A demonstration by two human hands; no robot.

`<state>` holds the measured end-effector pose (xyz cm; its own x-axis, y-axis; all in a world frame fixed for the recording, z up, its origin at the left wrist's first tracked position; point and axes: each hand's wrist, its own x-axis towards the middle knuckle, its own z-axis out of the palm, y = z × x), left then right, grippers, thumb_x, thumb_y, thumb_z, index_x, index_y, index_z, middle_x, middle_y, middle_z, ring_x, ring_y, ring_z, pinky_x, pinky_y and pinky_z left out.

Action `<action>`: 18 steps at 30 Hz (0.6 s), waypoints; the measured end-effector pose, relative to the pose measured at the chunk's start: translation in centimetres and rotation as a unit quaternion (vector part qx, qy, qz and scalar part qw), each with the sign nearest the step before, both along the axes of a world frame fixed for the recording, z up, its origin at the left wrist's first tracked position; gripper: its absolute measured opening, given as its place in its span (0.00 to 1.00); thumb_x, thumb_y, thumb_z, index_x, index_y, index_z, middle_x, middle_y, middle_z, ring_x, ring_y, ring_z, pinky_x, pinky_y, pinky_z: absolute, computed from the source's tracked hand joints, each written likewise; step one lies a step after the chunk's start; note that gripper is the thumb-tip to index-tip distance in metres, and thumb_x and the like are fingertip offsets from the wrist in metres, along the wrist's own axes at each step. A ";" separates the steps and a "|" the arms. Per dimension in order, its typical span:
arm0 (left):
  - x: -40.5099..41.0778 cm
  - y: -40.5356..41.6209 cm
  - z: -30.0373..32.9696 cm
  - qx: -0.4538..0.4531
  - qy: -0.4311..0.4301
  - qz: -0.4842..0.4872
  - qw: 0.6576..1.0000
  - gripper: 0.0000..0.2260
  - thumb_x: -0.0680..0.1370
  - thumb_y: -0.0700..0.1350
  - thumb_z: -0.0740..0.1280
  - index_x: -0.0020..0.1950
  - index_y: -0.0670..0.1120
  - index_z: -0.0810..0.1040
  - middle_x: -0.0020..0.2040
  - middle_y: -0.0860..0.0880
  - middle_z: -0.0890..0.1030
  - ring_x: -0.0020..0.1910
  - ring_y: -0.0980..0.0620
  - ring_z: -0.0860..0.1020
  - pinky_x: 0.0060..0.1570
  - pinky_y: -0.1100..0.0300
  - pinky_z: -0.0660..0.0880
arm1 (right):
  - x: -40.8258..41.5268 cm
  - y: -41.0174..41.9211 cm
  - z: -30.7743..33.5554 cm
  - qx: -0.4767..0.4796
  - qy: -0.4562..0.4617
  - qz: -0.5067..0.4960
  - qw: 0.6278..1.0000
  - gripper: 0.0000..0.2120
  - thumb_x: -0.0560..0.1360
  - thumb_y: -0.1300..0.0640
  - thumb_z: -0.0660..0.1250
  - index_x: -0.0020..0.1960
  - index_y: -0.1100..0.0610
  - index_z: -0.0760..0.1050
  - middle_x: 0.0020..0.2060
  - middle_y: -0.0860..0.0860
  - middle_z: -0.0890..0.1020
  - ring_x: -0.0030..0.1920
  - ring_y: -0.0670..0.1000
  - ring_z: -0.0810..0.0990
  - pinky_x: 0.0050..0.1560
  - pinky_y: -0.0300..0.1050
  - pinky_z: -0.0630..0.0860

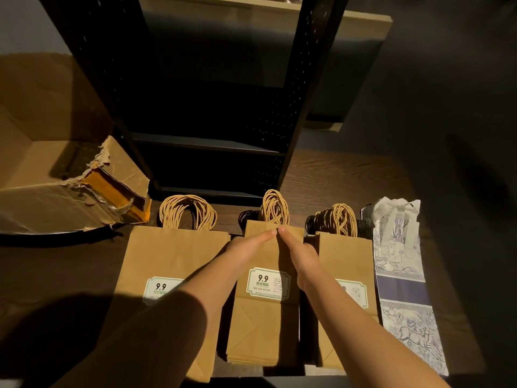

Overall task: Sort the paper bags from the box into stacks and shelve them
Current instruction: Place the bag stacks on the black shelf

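Three stacks of flat brown paper bags lie side by side on the dark wood floor: a wide left stack, a middle stack and a right stack, each with twisted paper handles pointing toward the shelf. A blue-and-white patterned bag stack lies at the far right. My left hand and my right hand rest flat on the top of the middle stack, fingertips almost touching near its upper edge. Neither hand grips anything.
A torn cardboard box lies open at the left. A black metal shelf unit stands directly behind the stacks, with dark lower shelves and a pale board higher up. A grey wall is at the right.
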<state>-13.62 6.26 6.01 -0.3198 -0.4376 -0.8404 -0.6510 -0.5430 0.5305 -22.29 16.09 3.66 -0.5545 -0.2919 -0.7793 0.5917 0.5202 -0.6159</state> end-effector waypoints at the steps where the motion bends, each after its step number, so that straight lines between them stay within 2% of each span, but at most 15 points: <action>1: 0.0 0.0 0.1 0.004 0.009 0.001 1.000 0.45 0.65 0.66 0.74 0.75 0.46 0.64 0.74 0.44 0.68 0.72 0.42 0.66 0.66 0.47 0.65 | 0.0 -0.1 0.2 0.000 0.008 0.001 1.000 0.58 0.51 0.28 0.74 0.72 0.60 0.66 0.62 0.56 0.78 0.61 0.58 0.77 0.57 0.51 0.74; 3: 0.0 0.0 0.2 0.006 0.022 0.001 1.000 0.44 0.67 0.64 0.75 0.75 0.46 0.63 0.74 0.45 0.68 0.72 0.43 0.66 0.65 0.48 0.65 | -0.2 0.0 0.2 0.001 0.024 0.003 1.000 0.56 0.56 0.30 0.73 0.74 0.60 0.62 0.66 0.57 0.75 0.64 0.58 0.74 0.61 0.53 0.73; 6: 0.3 0.1 0.8 -0.009 0.043 0.007 0.999 0.42 0.70 0.60 0.74 0.76 0.44 0.61 0.73 0.44 0.68 0.71 0.43 0.66 0.62 0.50 0.66 | -0.1 0.1 0.8 -0.024 0.036 0.016 0.999 0.58 0.58 0.31 0.74 0.77 0.59 0.56 0.69 0.57 0.71 0.66 0.58 0.72 0.65 0.56 0.71; 9: 0.7 0.2 1.2 -0.032 0.084 0.009 0.996 0.44 0.70 0.59 0.75 0.77 0.44 0.57 0.73 0.44 0.68 0.71 0.43 0.67 0.63 0.51 0.67 | -0.1 0.4 1.9 -0.063 0.059 0.021 0.996 0.54 0.66 0.36 0.73 0.79 0.57 0.47 0.74 0.56 0.64 0.71 0.58 0.66 0.66 0.53 0.67; 12: 1.2 0.1 1.8 -0.068 0.126 0.014 0.990 0.42 0.67 0.60 0.76 0.74 0.46 0.62 0.68 0.47 0.74 0.66 0.46 0.72 0.60 0.53 0.69 | 0.0 0.7 3.8 -0.102 0.099 0.032 0.989 0.41 0.70 0.42 0.73 0.74 0.53 0.56 0.66 0.52 0.72 0.62 0.52 0.74 0.56 0.43 0.71; 14: 1.5 0.0 2.5 -0.107 0.153 0.005 0.982 0.45 0.60 0.65 0.78 0.72 0.50 0.66 0.62 0.50 0.78 0.62 0.48 0.76 0.61 0.51 0.73 | 0.0 0.9 5.2 -0.135 0.113 0.032 0.984 0.30 0.70 0.45 0.74 0.63 0.50 0.61 0.56 0.49 0.77 0.52 0.47 0.78 0.45 0.38 0.74; 16: 1.7 0.0 3.6 -0.139 0.184 -0.001 0.973 0.47 0.54 0.68 0.77 0.68 0.52 0.69 0.59 0.51 0.80 0.59 0.50 0.79 0.60 0.47 0.76 | 0.2 1.0 6.5 -0.177 0.130 0.043 0.975 0.33 0.65 0.43 0.75 0.63 0.53 0.66 0.55 0.52 0.80 0.51 0.49 0.82 0.45 0.39 0.77; 18: 2.0 0.1 4.6 -0.162 0.221 -0.005 0.962 0.43 0.54 0.66 0.77 0.65 0.53 0.70 0.57 0.51 0.81 0.56 0.51 0.80 0.58 0.47 0.78 | 0.2 1.4 7.4 -0.211 0.152 0.055 0.964 0.39 0.62 0.42 0.76 0.68 0.52 0.66 0.57 0.53 0.80 0.53 0.50 0.82 0.48 0.42 0.79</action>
<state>-11.62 6.39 10.63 -0.6202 -0.6490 -0.4407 -0.3267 -0.2970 0.8972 -22.05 17.48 11.09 -0.6863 -0.6172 -0.3849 0.3056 0.2355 -0.9226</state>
